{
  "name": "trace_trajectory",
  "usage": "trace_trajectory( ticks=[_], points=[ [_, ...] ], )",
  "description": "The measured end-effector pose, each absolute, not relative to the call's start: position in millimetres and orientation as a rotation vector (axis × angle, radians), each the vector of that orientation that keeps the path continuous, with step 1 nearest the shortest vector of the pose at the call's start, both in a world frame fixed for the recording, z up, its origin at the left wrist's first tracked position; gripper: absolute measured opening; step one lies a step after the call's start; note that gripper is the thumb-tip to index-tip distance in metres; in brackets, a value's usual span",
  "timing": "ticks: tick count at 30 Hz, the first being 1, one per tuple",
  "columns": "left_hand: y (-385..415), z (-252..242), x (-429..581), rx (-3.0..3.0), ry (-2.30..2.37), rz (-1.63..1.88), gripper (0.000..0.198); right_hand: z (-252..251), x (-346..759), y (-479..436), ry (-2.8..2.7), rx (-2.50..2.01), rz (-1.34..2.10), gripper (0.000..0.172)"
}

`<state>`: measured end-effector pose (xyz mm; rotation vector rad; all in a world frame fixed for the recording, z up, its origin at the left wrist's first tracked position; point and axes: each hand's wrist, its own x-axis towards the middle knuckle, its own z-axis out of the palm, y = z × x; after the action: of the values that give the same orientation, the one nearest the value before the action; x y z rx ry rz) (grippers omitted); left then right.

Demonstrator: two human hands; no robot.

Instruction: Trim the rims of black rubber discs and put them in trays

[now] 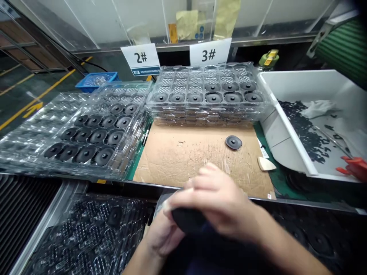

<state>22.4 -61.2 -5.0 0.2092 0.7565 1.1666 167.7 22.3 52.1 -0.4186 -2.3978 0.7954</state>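
Close to my body, below the table's front edge, both hands are closed around a black disc-shaped part (187,219). My left hand (164,235) grips it from the lower left, its fingers partly hidden. My right hand (215,198) lies over the top of the same part with fingers bent, slightly blurred. Much of the part is covered by my hands. Another black disc with a small centre knob (234,142) rests on the cardboard sheet (177,152), beyond my right hand.
Stacked clear trays (206,109) with black discs stand behind the cardboard; more trays (86,133) are at the left. A white bin (289,141) at right holds black scraps and red-handled pliers (354,166). A cream-coloured wedge (266,164) lies beside it. Dark trays (86,233) sit lower left.
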Motion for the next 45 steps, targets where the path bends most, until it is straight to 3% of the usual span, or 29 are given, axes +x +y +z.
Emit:
trace_trajectory(
  ticks=[6,11,16,19,22,25,29,34,37,40,42,45],
  points=[
    [-52.0,-5.1,7.9,0.222,0.622,1.259,0.043,-2.4,208.2,24.0,-2.176,-1.085,0.934,0.027],
    [-37.4,-13.0,2.4,0.186,0.570,1.195,0.055,-71.1,201.0,15.1,-2.118,-1.288,0.956,0.024],
    [-28.3,-17.3,6.9,0.140,0.678,1.252,0.053,-14.1,182.0,26.0,-1.998,-1.332,0.996,0.023],
    [-21.8,-13.5,12.9,0.122,0.774,1.336,0.057,34.6,162.6,29.5,-1.985,-1.038,0.899,0.031],
    [-15.2,-9.4,14.5,0.106,0.805,1.360,0.057,54.7,145.0,33.2,-2.227,-0.783,1.036,0.028],
    [-10.7,-6.6,13.2,0.126,0.808,1.389,0.057,52.1,130.9,40.7,-2.326,-0.840,1.153,0.024],
    [-8.2,-5.4,8.1,0.173,0.783,1.321,0.042,43.4,120.0,45.4,-2.130,-0.806,0.968,0.032],
    [-7.9,-12.3,-5.0,0.101,0.750,1.312,0.058,47.7,141.9,42.9,-2.353,-0.889,1.216,0.024],
    [-6.7,-13.7,-5.5,0.077,0.737,1.349,0.058,45.9,148.8,45.8,-2.393,-1.141,0.759,0.027],
    [-6.1,-11.2,-3.2,0.068,0.714,1.358,0.052,38.7,142.2,54.9,-2.411,-0.874,0.456,0.034],
    [-6.8,-10.5,-3.0,0.119,0.708,1.282,0.048,35.6,136.8,61.3,-2.446,-0.683,0.641,0.034],
    [-8.6,-13.0,-4.4,0.210,0.718,1.150,0.053,37.1,130.9,62.2,-2.516,-0.824,0.745,0.031]
  ],
)
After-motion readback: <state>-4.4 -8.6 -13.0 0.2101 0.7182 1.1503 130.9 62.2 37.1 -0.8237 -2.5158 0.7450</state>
